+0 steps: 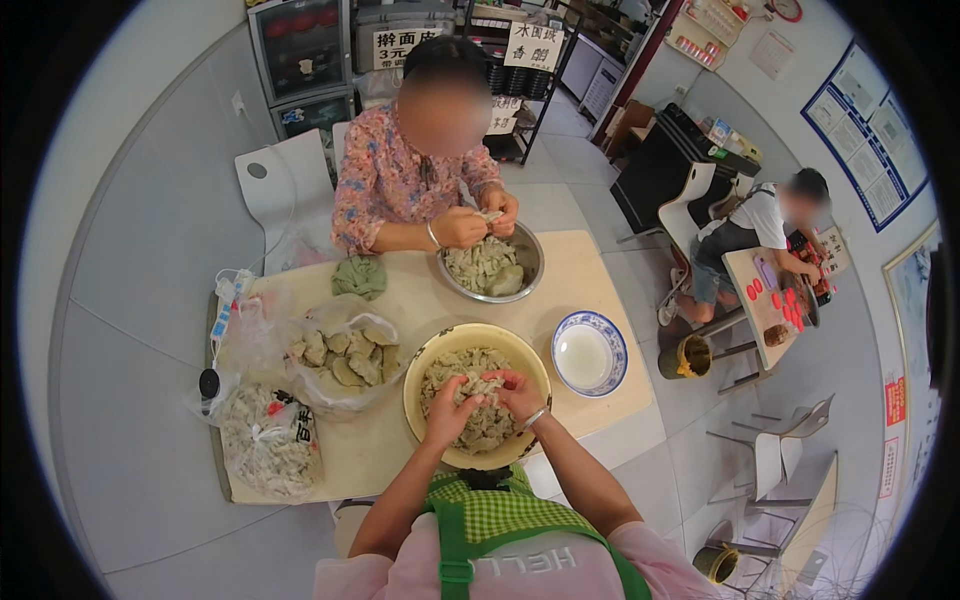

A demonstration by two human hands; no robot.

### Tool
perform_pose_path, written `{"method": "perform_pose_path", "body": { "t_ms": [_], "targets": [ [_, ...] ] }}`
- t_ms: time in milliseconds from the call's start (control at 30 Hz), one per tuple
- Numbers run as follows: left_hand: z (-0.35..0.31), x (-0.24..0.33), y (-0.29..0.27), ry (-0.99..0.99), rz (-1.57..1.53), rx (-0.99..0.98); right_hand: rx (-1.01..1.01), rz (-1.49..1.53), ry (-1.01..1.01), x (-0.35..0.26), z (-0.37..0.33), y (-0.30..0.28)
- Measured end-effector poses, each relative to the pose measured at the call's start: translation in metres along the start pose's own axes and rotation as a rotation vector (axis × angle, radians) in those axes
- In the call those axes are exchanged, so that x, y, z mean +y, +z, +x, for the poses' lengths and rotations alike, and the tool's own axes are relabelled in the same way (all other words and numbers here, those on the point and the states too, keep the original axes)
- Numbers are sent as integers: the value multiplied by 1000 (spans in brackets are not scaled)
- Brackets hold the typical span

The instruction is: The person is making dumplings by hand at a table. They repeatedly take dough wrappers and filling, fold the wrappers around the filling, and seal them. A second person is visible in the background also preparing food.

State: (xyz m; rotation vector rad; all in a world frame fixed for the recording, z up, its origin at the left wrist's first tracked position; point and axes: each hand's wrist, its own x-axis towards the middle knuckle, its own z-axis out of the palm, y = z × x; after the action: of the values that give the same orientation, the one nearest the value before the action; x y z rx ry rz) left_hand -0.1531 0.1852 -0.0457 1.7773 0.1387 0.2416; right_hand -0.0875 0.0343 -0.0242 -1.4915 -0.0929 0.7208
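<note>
Over a yellow enamel basin (413, 390) both my hands work close together. My left hand (448, 408) and my right hand (519, 394) pinch a small greyish-green piece of bread or dough (485, 388) between their fingertips. Beneath them the basin holds many torn bits (462, 364) of the same stuff. To the basin's left, an open clear plastic bag (385, 325) contains several larger flat pieces (358, 368). A white bowl with a blue patterned rim (562, 338) stands to the right, with whitish contents.
Across the table (575, 260) a person in a floral top works a similar piece over a steel bowl (537, 265). A tied bag of bits (268, 445) lies at the near left, a green cloth (358, 277) farther back. A power strip (226, 300) rests at the left edge.
</note>
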Motion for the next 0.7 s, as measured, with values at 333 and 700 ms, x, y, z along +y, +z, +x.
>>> {"method": "perform_pose_path", "body": {
  "t_ms": [333,700],
  "targets": [
    [2,10,-8,72,267,-16,38,-215,-173,-16,-2,22],
    [7,36,-8,109,318,-96,349,-464,-105,-13,11,17]
  ]
}}
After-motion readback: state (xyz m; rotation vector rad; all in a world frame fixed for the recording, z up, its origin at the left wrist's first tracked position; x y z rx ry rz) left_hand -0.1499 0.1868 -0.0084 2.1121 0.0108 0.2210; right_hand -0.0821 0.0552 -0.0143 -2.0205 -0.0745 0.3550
